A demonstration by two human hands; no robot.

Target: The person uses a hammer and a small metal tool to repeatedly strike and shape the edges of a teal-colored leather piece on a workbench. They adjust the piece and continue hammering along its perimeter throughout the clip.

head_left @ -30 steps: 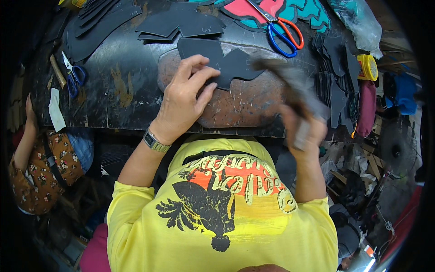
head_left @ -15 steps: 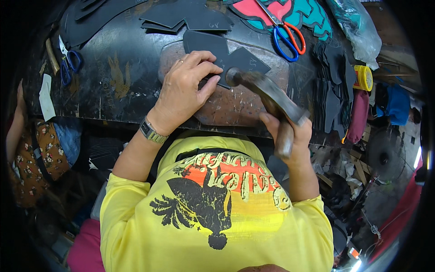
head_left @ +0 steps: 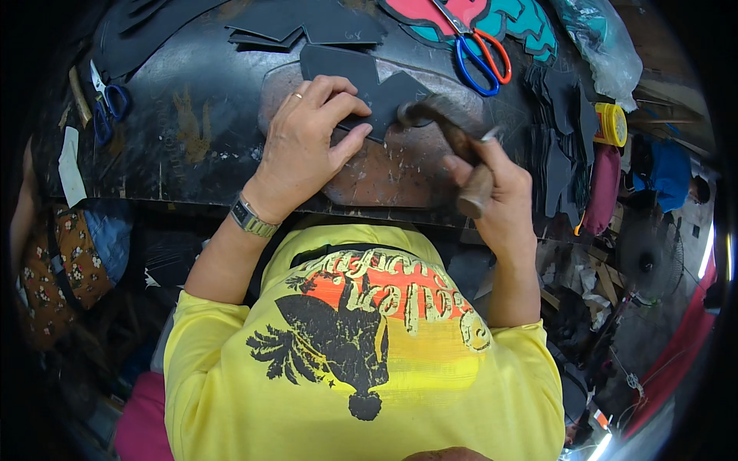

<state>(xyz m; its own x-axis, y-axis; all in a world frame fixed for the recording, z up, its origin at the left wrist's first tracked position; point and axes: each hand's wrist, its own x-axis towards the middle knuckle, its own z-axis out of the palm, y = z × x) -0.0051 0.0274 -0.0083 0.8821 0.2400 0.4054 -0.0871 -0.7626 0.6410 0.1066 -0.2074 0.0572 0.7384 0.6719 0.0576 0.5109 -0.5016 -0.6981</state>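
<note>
Nearest, your right hand [head_left: 500, 192] is clenched around a wooden-handled hammer [head_left: 453, 142], its dark head touching the black cut-out piece [head_left: 369, 88]. Your left hand [head_left: 307, 142] lies flat, fingers pressing that piece onto the rounded brownish block [head_left: 384, 173]; nothing grasped. Piece: matte black, notched outline, mid-bench. Beyond: more black cut-outs [head_left: 307, 23], red-and-blue scissors [head_left: 480, 58] on a teal-and-red shape [head_left: 523, 19]. Far left, small blue scissors [head_left: 108, 104]. Right, yellow tape roll [head_left: 611, 124].

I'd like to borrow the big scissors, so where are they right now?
In the head view, the red-and-blue scissors lie at the top right of the bench, on a pink-and-teal sheet, beyond the hammer.
</note>
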